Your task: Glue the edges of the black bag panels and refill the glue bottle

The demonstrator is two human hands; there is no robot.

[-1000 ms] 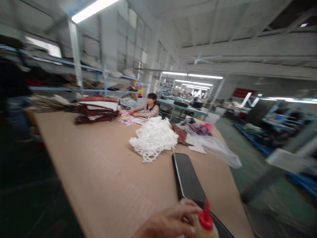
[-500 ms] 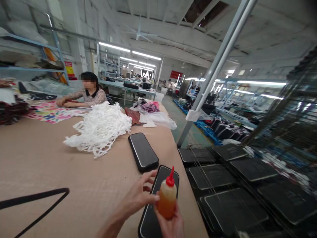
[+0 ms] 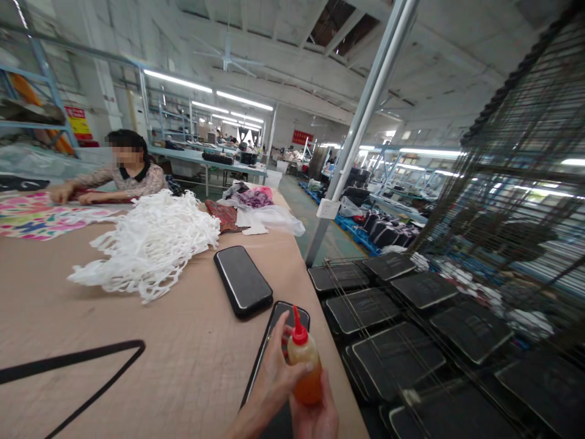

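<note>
Orange-amber liquid fills the lower part of a squeeze bottle (image 3: 307,385) with a red pointed nozzle, held upright at the table's right side. My right hand (image 3: 316,416) grips its base from below. Around the bottle's left side goes my left hand (image 3: 273,377), thumb across the front and fingers up behind the red cap, partly hidden. Beneath both hands lies a long black padded panel (image 3: 261,347) with pale edging, mostly covered by them. A second black padded panel (image 3: 243,279) rests just beyond it on the table.
A heap of white strips (image 3: 153,238) lies on the brown-covered table (image 3: 183,360). A black strap (image 3: 91,353) is at front left. Another person (image 3: 132,174) works at the far left over patterned fabric (image 3: 50,213). Right of the table edge, black panels (image 3: 397,350) sit on wire racks.
My left hand has moved up and closed around the squeeze bottle, where before its fingers were spread beside it. The view has turned right, shifting the scene left.
</note>
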